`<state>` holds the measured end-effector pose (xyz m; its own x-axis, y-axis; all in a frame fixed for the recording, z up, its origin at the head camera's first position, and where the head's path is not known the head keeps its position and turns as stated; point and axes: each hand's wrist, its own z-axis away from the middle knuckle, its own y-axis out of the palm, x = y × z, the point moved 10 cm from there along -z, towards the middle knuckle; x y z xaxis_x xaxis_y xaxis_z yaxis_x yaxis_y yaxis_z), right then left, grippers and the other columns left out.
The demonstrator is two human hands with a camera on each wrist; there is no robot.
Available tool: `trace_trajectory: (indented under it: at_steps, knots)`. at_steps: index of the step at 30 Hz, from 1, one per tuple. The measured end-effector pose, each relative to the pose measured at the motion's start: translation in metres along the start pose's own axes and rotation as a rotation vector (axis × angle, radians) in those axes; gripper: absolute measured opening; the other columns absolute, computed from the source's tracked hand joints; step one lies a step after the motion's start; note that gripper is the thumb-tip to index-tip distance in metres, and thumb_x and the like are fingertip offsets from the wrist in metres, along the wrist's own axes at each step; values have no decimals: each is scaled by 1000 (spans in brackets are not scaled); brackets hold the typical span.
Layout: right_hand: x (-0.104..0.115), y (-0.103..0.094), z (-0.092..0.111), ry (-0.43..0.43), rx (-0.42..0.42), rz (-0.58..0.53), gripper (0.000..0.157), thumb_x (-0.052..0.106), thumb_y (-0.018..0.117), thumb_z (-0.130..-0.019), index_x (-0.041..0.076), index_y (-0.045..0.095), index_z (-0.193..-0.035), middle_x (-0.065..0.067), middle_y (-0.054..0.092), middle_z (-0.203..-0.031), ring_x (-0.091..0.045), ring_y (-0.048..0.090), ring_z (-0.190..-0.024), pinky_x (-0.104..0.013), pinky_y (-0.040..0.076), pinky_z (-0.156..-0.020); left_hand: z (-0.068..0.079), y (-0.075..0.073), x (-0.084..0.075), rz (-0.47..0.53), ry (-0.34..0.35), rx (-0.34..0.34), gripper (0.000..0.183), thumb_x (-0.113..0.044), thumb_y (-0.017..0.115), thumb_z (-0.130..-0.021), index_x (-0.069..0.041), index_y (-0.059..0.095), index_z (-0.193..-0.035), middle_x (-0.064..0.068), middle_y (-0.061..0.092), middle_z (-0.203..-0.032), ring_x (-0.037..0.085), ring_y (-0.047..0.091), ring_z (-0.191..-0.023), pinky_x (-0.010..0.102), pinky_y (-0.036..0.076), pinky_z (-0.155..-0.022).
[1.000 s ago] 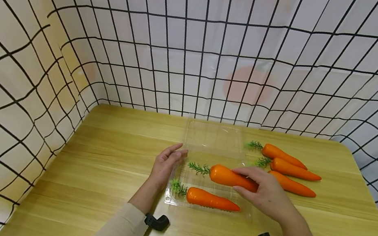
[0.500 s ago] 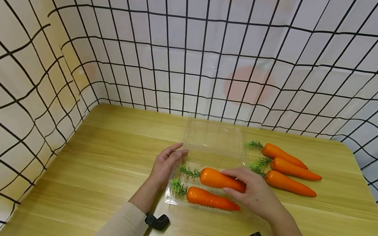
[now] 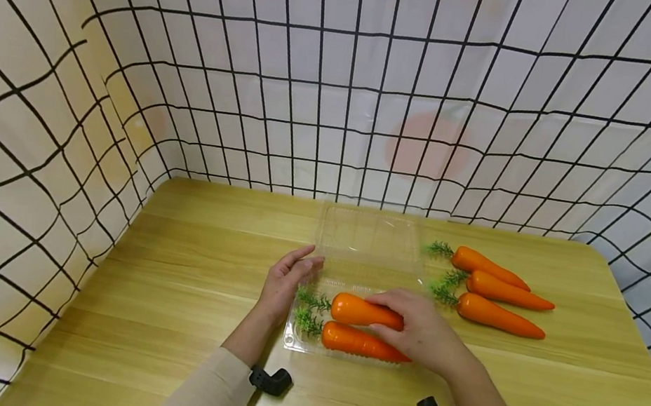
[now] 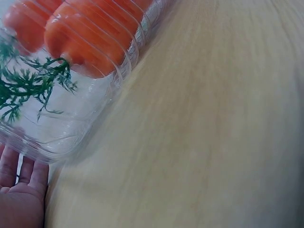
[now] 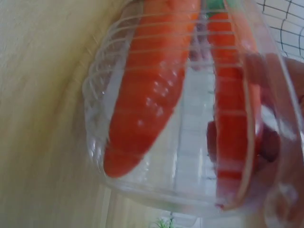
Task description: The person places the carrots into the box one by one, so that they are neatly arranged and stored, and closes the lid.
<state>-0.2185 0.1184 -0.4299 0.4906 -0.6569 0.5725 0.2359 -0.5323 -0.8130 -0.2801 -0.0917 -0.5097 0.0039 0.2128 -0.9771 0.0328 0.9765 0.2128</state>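
Note:
In the head view a clear plastic clamshell box (image 3: 292, 341) lies with its lid (image 3: 368, 234) folded back, away from the person. One carrot with a green top (image 3: 357, 341) lies along its near side. Just behind it, my right hand (image 3: 429, 333) grips another carrot (image 3: 352, 309) between thumb and fingers, in the box; its tip is hidden by the hand. My left hand (image 3: 281, 287) rests at the box's left side. Fairly straight fingers (image 4: 37, 175) meet the box's end wall in the left wrist view. The right wrist view shows a carrot (image 5: 152, 90) through the clear wall.
Right of the box lie three more carrots: a back one (image 3: 488, 265), a middle one (image 3: 509, 292) and a front one (image 3: 499, 315). The wooden table (image 3: 189, 295) ends at a black wire grid (image 3: 350, 86) that stands around its back and sides.
My right hand has moved left and toward the person with its carrot, bringing it down beside the near carrot in the box. The left hand has stayed in place.

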Motion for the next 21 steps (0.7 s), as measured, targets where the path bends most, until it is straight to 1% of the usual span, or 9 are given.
trace_trajectory:
  at_steps: [5,9,16,21]
  knots:
    - [-3,11,-3,33,62,34,39,26,74,-93,16,68,-131,-5,70,-128,-29,64,-118,-54,53,-101,-1,0,1,-9,-5,0,44,-12,52,-105,2,50,-146,23,65,-137,36,62,-129,40,50,-111]
    - [-5,18,-4,52,91,42,40,24,72,-94,14,67,-132,-7,69,-128,-31,64,-120,-54,52,-103,-1,0,2,-23,-9,-2,45,-14,52,-105,1,49,-147,20,66,-136,35,63,-129,39,50,-110]
    - [-11,25,-7,88,117,65,40,24,72,-95,13,66,-133,-8,69,-131,-32,63,-122,-55,51,-105,-1,-1,2,-9,-3,1,44,-13,52,-104,1,50,-146,22,65,-137,38,61,-129,46,48,-113]
    - [-12,27,-8,97,130,89,40,23,72,-95,11,66,-133,-10,69,-132,-33,63,-123,-55,51,-106,-1,-1,2,-10,0,2,44,-13,52,-104,2,49,-146,23,65,-136,39,61,-130,46,47,-114]
